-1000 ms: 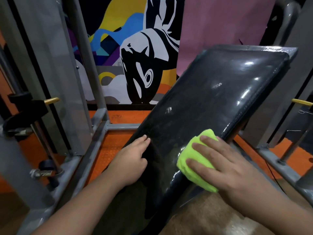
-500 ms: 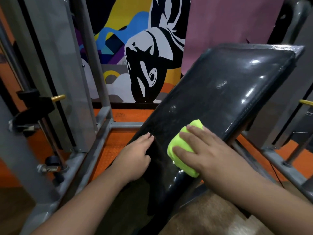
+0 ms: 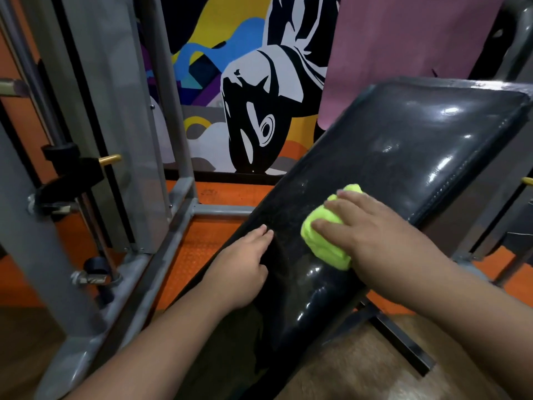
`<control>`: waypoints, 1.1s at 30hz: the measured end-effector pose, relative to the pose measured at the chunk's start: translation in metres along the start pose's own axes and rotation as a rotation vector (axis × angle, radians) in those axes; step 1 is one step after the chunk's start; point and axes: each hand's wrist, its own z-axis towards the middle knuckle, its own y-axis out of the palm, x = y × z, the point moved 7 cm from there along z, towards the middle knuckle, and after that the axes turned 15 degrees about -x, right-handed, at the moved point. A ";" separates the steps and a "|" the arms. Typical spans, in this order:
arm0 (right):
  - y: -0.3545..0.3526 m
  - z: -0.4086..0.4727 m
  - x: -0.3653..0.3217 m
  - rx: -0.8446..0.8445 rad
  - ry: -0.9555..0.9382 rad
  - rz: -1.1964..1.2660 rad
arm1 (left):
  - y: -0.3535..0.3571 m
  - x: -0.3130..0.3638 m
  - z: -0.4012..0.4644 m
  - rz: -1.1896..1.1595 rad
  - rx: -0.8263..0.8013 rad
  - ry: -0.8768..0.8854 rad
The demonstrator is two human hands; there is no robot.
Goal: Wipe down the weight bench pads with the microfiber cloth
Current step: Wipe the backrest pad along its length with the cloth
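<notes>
1. Counted from the left, we record: one grey steel frame (image 3: 161,255) with its uprights, carrying one brass-coloured pin (image 3: 109,159); one painted wall mural (image 3: 248,90); one pink panel (image 3: 403,39); one orange floor mat (image 3: 202,243); one black bench pad (image 3: 389,174), tilted up toward the right; one lime-green microfiber cloth (image 3: 326,238); two bare hands.

2. Left hand (image 3: 242,264): we find it lying flat on the pad's lower left edge, fingers straight and close together, their tips on the black vinyl; it grasps nothing.

3. Microfiber cloth: bunched into a wad, resting on the lower middle of the pad, just to the right of the left hand and apart from it, with bare pad between them.

4. Right hand (image 3: 372,235): we note it laid over the cloth from the right, fingers spread and nearly straight, pressing the wad against the pad; the cloth shows beyond the fingertips and under the palm's left side.

5. Against the frame half a second back, we see the cloth and right hand a little higher up the pad; a full second back they sat nearer the pad's right edge. The left hand keeps its place on the left edge.
</notes>
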 end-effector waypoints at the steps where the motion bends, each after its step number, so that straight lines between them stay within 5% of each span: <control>1: 0.003 0.010 -0.004 -0.033 0.017 -0.014 | -0.001 -0.001 0.001 0.002 -0.003 -0.006; 6: 0.013 -0.002 -0.018 -0.023 -0.156 0.004 | -0.002 0.002 -0.001 0.000 -0.015 0.000; 11: 0.001 0.037 -0.004 -0.070 0.054 -0.025 | -0.005 0.002 -0.002 0.029 0.010 0.024; 16: 0.021 0.018 -0.019 -0.106 -0.145 -0.005 | -0.002 0.001 -0.003 0.010 -0.009 0.037; 21: -0.001 0.056 -0.012 -0.134 0.083 -0.026 | -0.002 -0.010 -0.003 -0.158 0.016 0.040; 26: 0.023 0.040 -0.024 -0.166 -0.057 0.018 | 0.005 -0.030 -0.023 -0.152 0.095 0.037; 33: 0.010 0.082 -0.031 -0.197 0.003 -0.071 | 0.007 -0.042 -0.027 -0.048 0.068 -0.018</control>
